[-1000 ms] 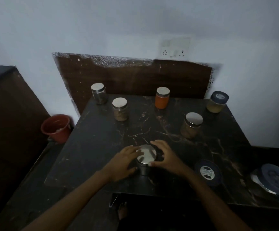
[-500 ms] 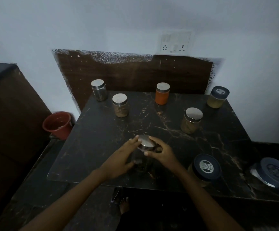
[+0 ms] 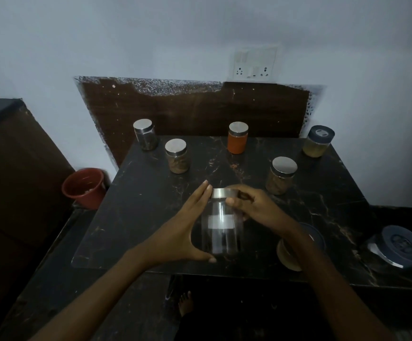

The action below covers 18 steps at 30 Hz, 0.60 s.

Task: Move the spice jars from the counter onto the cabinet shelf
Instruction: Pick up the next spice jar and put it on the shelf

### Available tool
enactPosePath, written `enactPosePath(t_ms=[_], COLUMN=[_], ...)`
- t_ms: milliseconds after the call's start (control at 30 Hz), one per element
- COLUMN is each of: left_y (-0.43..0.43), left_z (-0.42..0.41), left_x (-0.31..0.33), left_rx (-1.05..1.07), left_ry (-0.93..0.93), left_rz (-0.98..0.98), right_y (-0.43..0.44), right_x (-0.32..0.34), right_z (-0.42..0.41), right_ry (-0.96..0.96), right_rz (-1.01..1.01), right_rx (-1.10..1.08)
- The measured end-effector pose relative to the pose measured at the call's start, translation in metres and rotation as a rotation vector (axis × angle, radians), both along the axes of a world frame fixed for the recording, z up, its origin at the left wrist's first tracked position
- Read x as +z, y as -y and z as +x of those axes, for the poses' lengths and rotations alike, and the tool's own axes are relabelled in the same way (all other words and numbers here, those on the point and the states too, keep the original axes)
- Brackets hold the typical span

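Task's thing: a clear jar [image 3: 221, 232] with a steel lid [image 3: 224, 193] and a pale label. It is lifted just above the near middle of the bench [image 3: 150, 205] and leans back toward the person. It looks empty, though the light is dim.
Left side: the left grip [image 3: 185, 232] lies flat along the jar's side with its fingers straight and reaching the lid. The thumb sits under the base, probably to bear the weight.
Right side: the right grip [image 3: 256, 207] is curled round the lid and neck and holds the jar. This likely steadies the smooth glass for carrying.
Still waiting: a dark-filled jar [image 3: 145, 135], two brown spice jars [image 3: 177, 157] [image 3: 280, 175], an orange jar [image 3: 237, 139] and a yellow-filled jar [image 3: 317, 142] stand upright and well apart toward the back. Two dark-lidded jars [image 3: 288, 254] [image 3: 397, 247] sit near the front right, one partly hidden by the forearm.
Surface: black marble veined in pale brown, polished, so glass may slide on it.
Room: dim, with grey-white walls. A worn brown panel [image 3: 200, 112] stands behind the bench and a switchboard [image 3: 253, 64] is above it. A red bucket [image 3: 84, 188] sits on the floor to the left, beside a dark brown unit [image 3: 10, 168].
Shelf: not in view.
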<state>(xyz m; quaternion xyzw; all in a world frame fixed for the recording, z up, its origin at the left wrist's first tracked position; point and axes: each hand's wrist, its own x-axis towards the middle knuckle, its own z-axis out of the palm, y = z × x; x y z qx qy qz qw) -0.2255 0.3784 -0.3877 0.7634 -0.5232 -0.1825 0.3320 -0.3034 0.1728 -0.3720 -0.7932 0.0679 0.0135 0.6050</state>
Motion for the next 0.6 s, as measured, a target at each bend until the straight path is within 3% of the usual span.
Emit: enactPosePath(t_ms=[167,333,467,600], left_y=[-0.006,-0.014,-0.019,-0.021], left_z=[-0.007,-0.009,-0.014,-0.018], left_x=[0.002,0.003,0.005,0.006], left_rx=[0.038,0.069,0.07,0.081], left_ry=[0.019,-0.003,-0.029,-0.082], left_rz=[-0.053,-0.053,-0.06,-0.064], right_y=[-0.006,0.003,-0.007,-0.019], right_x=[-0.002,-0.007,-0.003,0.005], right_z=[-0.01,-0.03,-0.042,-0.044], right_ry=[-0.07,-0.042,-0.041,-0.064], right_rz=[0.053,0.063,-0.209,-0.267], right_rx=[0.02,0.209,0.32,0.256])
